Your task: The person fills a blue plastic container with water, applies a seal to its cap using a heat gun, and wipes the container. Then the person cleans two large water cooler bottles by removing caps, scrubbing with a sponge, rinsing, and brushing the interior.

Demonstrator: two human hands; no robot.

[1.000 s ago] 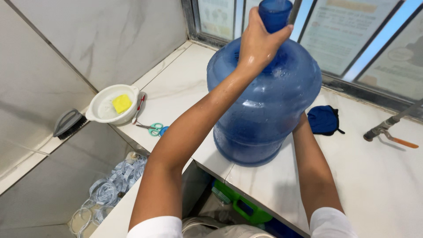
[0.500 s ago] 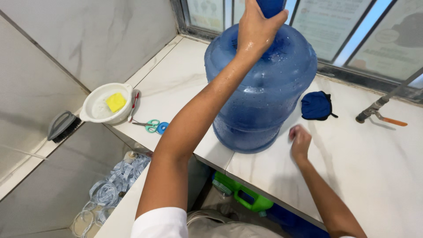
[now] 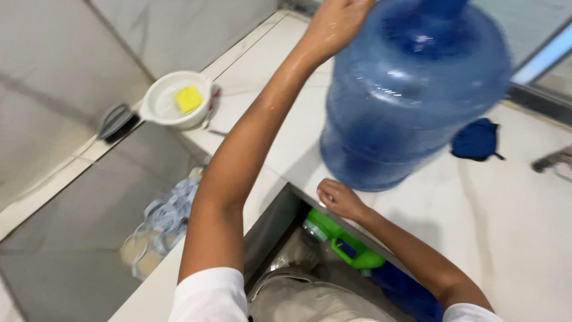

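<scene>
Big blue water jug (image 3: 411,95) stands tilted on the white marble desk (image 3: 506,226), far right, its base near the desk's front edge. Left hand (image 3: 333,21) is up at the jug's shoulder, palm w/ fingers pressed on the plastic — a flat grip, not wrapped. Right hand (image 3: 339,200) lies at the desk edge just by the jug's base, fingers curled; can't tell if it touches the jug. Far left: white bowl (image 3: 173,101) w/ yellow sponge (image 3: 188,98). Right of the jug — a dark blue cloth (image 3: 475,140).
</scene>
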